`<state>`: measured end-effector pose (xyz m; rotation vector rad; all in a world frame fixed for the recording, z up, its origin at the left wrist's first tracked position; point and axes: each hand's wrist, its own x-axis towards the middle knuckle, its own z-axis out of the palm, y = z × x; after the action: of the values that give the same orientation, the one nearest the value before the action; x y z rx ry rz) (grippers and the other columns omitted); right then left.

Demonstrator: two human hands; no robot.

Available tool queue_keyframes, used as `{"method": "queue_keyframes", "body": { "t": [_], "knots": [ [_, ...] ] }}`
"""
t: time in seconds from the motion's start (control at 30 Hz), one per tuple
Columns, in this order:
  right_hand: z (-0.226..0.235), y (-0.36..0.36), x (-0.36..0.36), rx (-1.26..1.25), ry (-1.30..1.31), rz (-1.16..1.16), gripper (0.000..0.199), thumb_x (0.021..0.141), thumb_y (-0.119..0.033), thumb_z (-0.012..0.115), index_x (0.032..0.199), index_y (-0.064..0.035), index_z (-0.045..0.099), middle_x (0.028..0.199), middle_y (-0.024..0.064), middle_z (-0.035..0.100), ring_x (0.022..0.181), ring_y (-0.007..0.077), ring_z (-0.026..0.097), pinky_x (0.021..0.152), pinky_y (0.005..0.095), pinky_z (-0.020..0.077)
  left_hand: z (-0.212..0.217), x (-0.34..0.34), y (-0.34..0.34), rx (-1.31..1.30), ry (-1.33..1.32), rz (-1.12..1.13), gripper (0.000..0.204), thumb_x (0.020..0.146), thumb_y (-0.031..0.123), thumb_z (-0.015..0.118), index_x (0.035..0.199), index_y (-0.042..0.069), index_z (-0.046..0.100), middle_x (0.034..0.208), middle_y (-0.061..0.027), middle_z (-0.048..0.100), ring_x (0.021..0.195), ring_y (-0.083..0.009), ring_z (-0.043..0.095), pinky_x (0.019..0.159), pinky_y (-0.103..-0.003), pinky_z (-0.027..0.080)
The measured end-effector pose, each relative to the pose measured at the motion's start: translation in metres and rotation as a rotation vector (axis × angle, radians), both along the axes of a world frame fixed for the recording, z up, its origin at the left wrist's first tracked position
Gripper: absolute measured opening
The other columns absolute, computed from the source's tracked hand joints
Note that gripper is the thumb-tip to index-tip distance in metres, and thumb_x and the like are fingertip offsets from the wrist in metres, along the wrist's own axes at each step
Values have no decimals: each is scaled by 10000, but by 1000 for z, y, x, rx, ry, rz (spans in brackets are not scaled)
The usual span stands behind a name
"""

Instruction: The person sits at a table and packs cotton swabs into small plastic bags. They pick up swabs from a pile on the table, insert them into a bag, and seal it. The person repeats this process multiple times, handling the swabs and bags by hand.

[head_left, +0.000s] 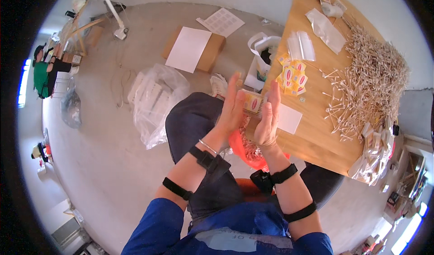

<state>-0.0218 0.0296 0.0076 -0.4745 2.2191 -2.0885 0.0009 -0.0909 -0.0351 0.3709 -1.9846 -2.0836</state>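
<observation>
Setting: grey concrete floor (104, 164) under a seated person, wooden table (316, 137) to the right of the hands.
Bundle: small yellow packet with a red oval label (253, 104), pressed between both palms above the lap, at the table's near edge.
Left hand (231, 110): flat, fingers straight up, pressing the packet's left side.
Right hand (270, 119): flat, fingers up, pressing the packet's right side.
Below hands: orange bag (248, 152) of thin sticks on the lap.
Right of hands: white card (289, 118), then loose yellow packets (294, 77), then a large heap of cotton swabs (373, 81).
Left of hands: clear plastic bag (156, 101) on the floor.
Beyond hands: cardboard box (209, 51) with a white sheet.
</observation>
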Motion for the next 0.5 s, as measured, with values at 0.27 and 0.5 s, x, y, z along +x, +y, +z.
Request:
{"method": "queue_keyframes", "body": {
  "t": [0.27, 0.5],
  "knots": [
    [-2, 6, -3, 4, 19, 44, 562, 1001, -265, 405, 1422, 98, 323, 1421, 294, 395, 1446, 412, 242, 1180, 459, 177, 7, 38, 45, 510, -409, 364, 436, 927, 225, 683, 1235, -46, 535, 1177, -122, 629, 1046, -151, 603, 858, -291, 489],
    [-2, 3, -5, 11, 28, 83, 526, 1013, -250, 389, 1411, 92, 346, 1392, 292, 440, 1438, 412, 265, 1175, 458, 191, 36, 3, 45, 757, -179, 523, 211, 876, 131, 734, 993, -28, 658, 892, -57, 698, 752, -116, 655, 662, -258, 525]
  ]
}}
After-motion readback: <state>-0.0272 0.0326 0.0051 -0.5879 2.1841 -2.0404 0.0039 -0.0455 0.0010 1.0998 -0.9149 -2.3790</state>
